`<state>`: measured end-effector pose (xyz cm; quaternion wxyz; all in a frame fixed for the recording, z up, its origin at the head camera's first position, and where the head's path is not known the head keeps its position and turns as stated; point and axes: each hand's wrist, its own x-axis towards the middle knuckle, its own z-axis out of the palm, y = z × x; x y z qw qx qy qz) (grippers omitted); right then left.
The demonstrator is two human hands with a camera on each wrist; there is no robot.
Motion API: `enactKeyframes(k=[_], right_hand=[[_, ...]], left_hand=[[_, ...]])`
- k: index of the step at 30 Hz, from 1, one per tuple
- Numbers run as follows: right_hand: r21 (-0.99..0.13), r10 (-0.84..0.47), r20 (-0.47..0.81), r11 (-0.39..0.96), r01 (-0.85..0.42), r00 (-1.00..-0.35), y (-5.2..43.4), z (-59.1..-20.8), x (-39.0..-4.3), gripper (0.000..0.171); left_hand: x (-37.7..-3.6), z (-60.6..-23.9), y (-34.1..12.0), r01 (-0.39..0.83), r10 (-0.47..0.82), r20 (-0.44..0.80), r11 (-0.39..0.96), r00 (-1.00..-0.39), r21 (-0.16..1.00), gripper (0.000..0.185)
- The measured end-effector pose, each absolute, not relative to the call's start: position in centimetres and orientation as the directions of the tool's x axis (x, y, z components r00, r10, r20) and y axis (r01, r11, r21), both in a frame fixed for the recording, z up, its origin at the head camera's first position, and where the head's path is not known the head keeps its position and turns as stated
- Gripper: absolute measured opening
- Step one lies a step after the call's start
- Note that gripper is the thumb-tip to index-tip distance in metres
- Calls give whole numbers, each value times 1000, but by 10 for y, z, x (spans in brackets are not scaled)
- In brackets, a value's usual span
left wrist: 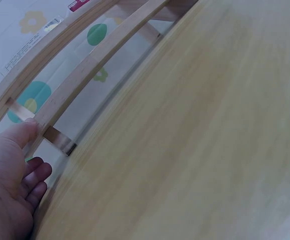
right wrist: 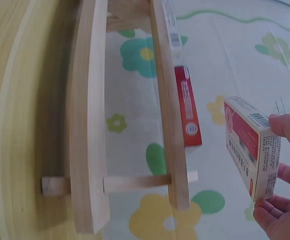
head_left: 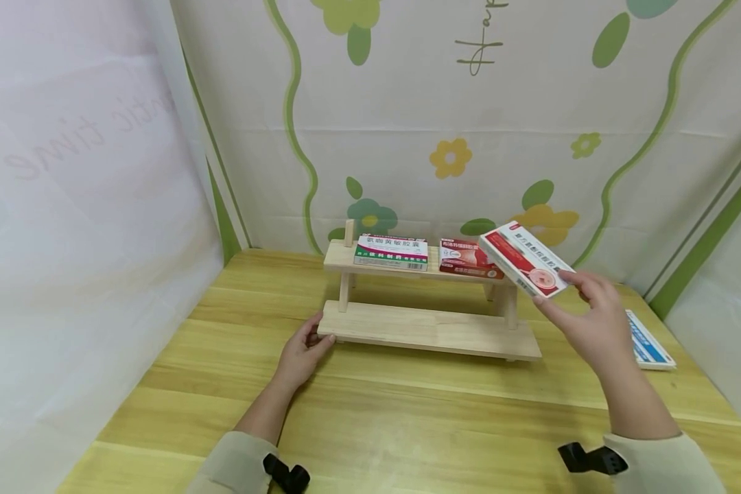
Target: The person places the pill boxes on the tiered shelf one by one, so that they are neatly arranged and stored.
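Observation:
A two-tier wooden rack [head_left: 429,329] stands on the table. My left hand [head_left: 299,353] grips the left end of its lower shelf, and in the left wrist view the thumb lies on the edge with the fingers curled below it. My right hand [head_left: 595,322] pinches a white and red medicine box [head_left: 527,259] by its right end, tilted, near the upper shelf's right end. On the upper shelf lie a white medicine box with a green stripe [head_left: 390,252] at left and a red medicine box [head_left: 466,257] right of the middle, partly overlapped by the held one in the head view.
A blue and white box [head_left: 650,343] lies on the wooden table [head_left: 444,425] at the right, partly hidden behind my right wrist. Flower-patterned cloth [head_left: 395,103] hangs close behind the rack, with white cloth [head_left: 80,226] along the left side.

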<state>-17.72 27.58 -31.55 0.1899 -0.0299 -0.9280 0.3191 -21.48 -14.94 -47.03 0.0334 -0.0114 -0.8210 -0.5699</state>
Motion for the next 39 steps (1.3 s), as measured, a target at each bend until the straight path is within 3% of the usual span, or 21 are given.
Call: enactKeyframes(k=[23, 39], right_hand=[[-614, -99, 307, 739, -277, -947, 192, -336, -186, 63], [-684, -232, 198, 663, -304, -952, 152, -379, -191, 58]], left_hand=[[-216, -472, -149, 93, -16, 104, 320, -994, 943, 56], [-205, -448, -144, 76, -16, 84, 288, -996, 955, 54]])
